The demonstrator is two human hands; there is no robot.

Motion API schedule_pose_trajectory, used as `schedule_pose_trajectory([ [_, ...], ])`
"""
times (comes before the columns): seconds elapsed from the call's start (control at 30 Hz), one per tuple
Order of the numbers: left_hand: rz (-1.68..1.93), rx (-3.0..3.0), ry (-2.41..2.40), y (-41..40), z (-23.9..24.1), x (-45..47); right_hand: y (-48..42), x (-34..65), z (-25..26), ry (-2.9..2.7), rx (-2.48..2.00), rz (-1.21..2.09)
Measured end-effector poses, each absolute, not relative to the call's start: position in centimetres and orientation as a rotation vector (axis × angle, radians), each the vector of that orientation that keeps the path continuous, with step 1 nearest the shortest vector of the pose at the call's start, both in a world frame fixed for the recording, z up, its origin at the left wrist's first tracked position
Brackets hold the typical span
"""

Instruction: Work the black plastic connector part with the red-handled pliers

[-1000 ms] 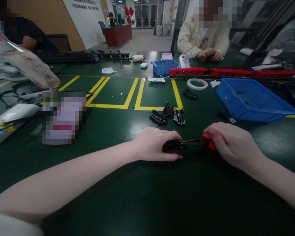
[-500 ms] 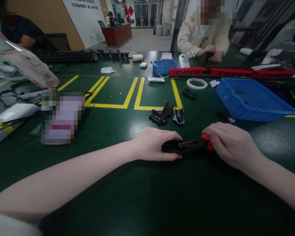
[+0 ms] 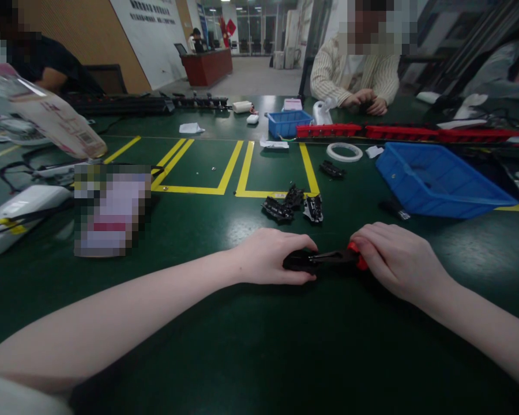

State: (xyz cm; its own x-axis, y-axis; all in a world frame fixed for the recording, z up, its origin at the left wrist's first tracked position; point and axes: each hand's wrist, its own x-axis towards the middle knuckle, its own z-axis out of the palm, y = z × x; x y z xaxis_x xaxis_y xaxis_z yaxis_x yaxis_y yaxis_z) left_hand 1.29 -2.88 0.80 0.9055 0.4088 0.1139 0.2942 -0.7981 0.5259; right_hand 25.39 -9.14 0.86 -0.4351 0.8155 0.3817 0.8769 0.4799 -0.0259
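Note:
Between the thumb and fingers of my left hand (image 3: 271, 256) is a black plastic part (image 3: 297, 261), held low over the green table (image 3: 259, 340). My right hand (image 3: 400, 262) is closed round the red handles of a pair of long-nose pliers (image 3: 338, 257). The narrow jaws of the pliers point left and reach onto the black part; whether they pinch it I cannot tell. Just beyond my hands lie several similar black parts (image 3: 278, 208) in a loose cluster, and one more black part (image 3: 332, 169) sits farther back.
At right stands a blue bin (image 3: 445, 181), with a roll of tape (image 3: 344, 152) to its left. Farther back are a small blue bin (image 3: 289, 123) and a red strip (image 3: 398, 133). A phone (image 3: 115, 213) is at left. Across the table a person in a striped shirt (image 3: 335, 78) sits.
The pliers and my right hand have shifted slightly left, with the jaws farther over the black part. My left hand keeps its hold. The whole view has tipped a little.

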Motion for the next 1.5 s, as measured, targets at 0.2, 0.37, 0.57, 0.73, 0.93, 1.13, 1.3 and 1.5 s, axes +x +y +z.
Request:
schedule_pose_trajectory([
  [0.2, 0.323, 2.564, 0.501, -2.8, 0.7, 1.3, -9.0, 25.3, 0.6, -2.374, -1.439, -0.218],
  [0.37, 0.324, 2.554, 0.497, -2.9, 0.7, 1.3, -8.8, 25.8, 0.6, -2.333, -1.452, -0.135],
  [0.57, 0.322, 2.548, 0.506, -2.9, 0.8, 1.3, -8.8, 25.8, 0.6, -2.308, -1.453, -0.110],
  [0.73, 0.301, 2.522, 0.518, -2.9, 0.9, 1.3, -8.9, 25.7, 0.5, -2.301, -1.459, -0.089],
  [0.93, 0.269, 2.528, 0.544, -2.8, 0.8, 1.4, -9.1, 25.2, 0.6, -2.295, -1.501, -0.073],
  [1.13, 0.254, 2.561, 0.522, -2.9, 1.0, 1.5, -9.1, 24.8, 0.3, -2.364, -1.503, -0.073],
  [1.3, 0.263, 2.560, 0.533, -3.1, 1.1, 1.4, -8.7, 24.5, 0.3, -2.450, -1.535, -0.089],
  [1.5, 0.264, 2.509, 0.535, -3.3, 1.1, 1.3, -9.1, 24.1, 0.4, -2.427, -1.648, -0.079],
])
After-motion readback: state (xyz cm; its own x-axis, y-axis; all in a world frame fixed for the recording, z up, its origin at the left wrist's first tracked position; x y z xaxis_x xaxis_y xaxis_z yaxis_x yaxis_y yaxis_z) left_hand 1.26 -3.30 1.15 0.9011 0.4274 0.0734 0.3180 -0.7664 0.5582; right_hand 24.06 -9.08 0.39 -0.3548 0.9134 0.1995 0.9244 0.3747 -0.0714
